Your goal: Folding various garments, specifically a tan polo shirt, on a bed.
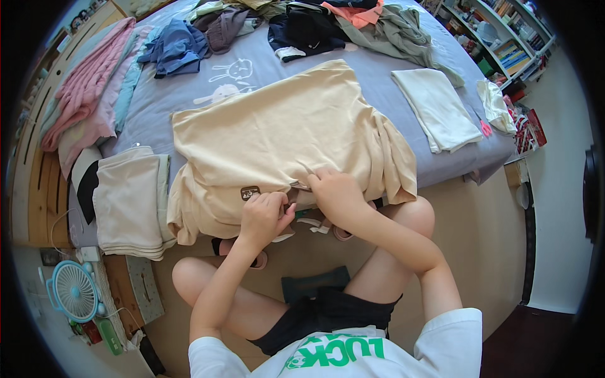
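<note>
A cream-coloured shirt [269, 132] lies spread on the bed, with its neckline and a small dark patch at the edge nearest me and its sleeves bunched at both sides. My left hand [266, 217] has its fingers curled on the fabric at the neckline, just right of the patch. To its right, my right hand [335, 193] pinches the cloth on the other side of the neck opening. Part of the collar hangs over the bed's front edge between the hands, and the fingertips are partly hidden.
Folded beige cloths [127, 203] are stacked on the left, and a folded white cloth [437, 111] lies on the right beside pink scissors [485, 128]. Crumpled clothes [307, 35] line the bed's far side. A blue fan [75, 290] stands at the lower left.
</note>
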{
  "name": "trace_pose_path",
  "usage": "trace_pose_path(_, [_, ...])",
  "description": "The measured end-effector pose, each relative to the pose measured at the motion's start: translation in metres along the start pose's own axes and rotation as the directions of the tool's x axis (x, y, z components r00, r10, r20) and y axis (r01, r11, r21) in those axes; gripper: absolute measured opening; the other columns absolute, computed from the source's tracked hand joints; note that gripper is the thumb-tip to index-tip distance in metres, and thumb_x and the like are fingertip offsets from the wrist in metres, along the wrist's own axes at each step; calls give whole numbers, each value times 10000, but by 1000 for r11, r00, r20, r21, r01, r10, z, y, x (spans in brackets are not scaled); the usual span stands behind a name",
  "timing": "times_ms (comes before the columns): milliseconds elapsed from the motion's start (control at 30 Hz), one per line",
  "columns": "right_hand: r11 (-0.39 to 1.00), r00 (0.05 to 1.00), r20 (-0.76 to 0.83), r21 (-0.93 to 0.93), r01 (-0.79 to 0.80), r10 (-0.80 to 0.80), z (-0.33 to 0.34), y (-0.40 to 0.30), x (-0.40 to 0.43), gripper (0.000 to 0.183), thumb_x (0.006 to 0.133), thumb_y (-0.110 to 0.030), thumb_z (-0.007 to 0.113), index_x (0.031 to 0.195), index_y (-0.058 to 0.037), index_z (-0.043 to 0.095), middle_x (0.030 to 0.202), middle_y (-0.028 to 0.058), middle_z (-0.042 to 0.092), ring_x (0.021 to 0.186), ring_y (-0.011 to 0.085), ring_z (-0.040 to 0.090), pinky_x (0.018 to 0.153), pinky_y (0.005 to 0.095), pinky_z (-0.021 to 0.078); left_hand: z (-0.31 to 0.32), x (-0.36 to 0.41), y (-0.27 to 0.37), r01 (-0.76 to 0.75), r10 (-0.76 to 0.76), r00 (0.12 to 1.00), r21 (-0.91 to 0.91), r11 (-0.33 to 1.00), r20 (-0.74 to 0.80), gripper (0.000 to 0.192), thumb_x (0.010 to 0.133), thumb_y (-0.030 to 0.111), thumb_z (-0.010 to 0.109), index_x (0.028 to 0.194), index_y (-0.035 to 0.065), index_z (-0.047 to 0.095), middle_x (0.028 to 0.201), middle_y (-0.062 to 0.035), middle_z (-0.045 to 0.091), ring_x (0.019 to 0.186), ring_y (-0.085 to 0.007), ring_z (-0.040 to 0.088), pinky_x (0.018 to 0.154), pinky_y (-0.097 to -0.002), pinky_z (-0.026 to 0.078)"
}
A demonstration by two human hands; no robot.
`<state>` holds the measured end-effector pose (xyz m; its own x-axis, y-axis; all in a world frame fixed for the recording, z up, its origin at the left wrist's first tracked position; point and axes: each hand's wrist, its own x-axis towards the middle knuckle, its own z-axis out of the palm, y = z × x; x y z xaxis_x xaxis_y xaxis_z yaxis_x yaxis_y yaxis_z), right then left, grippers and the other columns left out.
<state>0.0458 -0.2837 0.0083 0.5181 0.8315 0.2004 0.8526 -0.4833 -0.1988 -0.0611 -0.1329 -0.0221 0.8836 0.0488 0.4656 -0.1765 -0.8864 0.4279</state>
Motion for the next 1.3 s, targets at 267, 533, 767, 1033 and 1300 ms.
trace_pose_path(267, [591, 919, 394, 739, -323, 9, -12, 22, 5, 129, 788, -102, 628, 788, 23, 595, 661, 29, 587, 589, 52, 516, 530, 217, 430, -13, 8, 20, 84, -84, 996, -186, 979, 7, 165, 766, 89, 635, 829, 38, 492, 675, -79, 508, 633, -248, 514, 567, -346, 409])
trace_pose_path(533, [357, 925, 375, 857, -371, 61, -9, 12, 2, 121, 748, -70, 611, 818, 23, 578, 646, 58, 584, 602, 91, 550, 564, 254, 458, -6, 6, 24, 339, -345, 937, -380, 861, 55, 123, 736, 4, 609, 826, 7, 525, 694, -94, 521, 617, -205, 538, 557, -308, 439])
trace_pose_path(767, [593, 954, 298, 762, -260, 35, -3, 0, 1, 119, 700, -73, 607, 790, -11, 559, 654, 89, 588, 579, 176, 579, 556, 289, 463, 1, 11, 20, 313, -309, 949, -317, 895, 63, 145, 681, 9, 617, 755, 5, 493, 680, -92, 468, 601, -216, 507, 549, -320, 420])
trace_pose_path(1033, [565, 972, 226, 795, -220, 61, 8, 0, -4, 85, 771, -17, 587, 848, 10, 563, 705, 23, 564, 644, 70, 542, 568, 211, 448, -2, 8, 8, 598, -488, 789, -653, 465, 374, 138, 733, 5, 638, 814, 14, 527, 763, -49, 588, 707, -105, 580, 667, -222, 480])
trace_pose_path(1300, [213, 922, 383, 897, -387, 61, 20, 11, -5, 128, 812, -42, 597, 918, 25, 567, 815, 15, 578, 739, 65, 550, 658, 198, 462, -9, 9, 8, 639, -537, 633, -768, -45, 558, 212, 739, -26, 660, 907, -9, 532, 836, -67, 604, 783, -122, 611, 727, -222, 497])
